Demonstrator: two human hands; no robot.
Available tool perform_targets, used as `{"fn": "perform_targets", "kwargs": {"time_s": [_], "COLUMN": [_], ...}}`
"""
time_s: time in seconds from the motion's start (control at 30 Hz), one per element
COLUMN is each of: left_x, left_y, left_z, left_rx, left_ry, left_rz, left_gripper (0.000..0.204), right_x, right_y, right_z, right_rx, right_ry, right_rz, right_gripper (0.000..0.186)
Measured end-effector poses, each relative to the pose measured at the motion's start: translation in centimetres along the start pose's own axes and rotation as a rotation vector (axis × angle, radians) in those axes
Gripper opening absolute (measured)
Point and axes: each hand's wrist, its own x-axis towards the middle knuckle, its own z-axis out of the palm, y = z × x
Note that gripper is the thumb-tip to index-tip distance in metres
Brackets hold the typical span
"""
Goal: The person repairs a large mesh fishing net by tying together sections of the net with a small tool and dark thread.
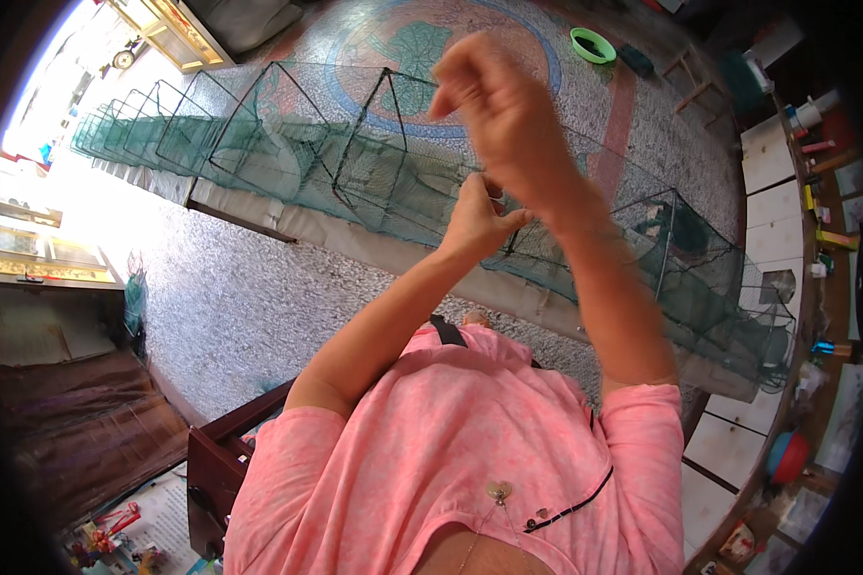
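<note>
A long green net trap [422,187] with dark square wire frames stretches across the view in front of me, lying along a long pale support. My left hand [481,218] is at the near side of its middle, thumb and fingers pinched on the green netting. My right hand [503,110] is raised above and beyond the left one, over the trap. Its fingers are curled together and slightly blurred by motion; whatever they hold, if anything, is too small to make out. The right wrist covers part of the netting behind it.
A light green basin [593,46] with something dark in it sits on the far floor, near a wooden stool [697,81]. White cabinets [772,225] and a cluttered shelf line the right side. A dark red wooden piece of furniture [222,470] stands at the lower left.
</note>
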Motion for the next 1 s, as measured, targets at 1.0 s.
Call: {"fn": "perform_targets", "kwargs": {"time_s": [1.0], "left_x": [-6.0], "left_y": [6.3], "left_z": [-3.4], "left_rx": [0.171], "left_ry": [-0.164], "left_rz": [0.312], "left_gripper": [0.010], "right_x": [-8.0], "right_y": [-0.2], "right_z": [-10.3], "right_rx": [-0.452], "right_ry": [-0.119], "right_rz": [0.224], "right_gripper": [0.009]}}
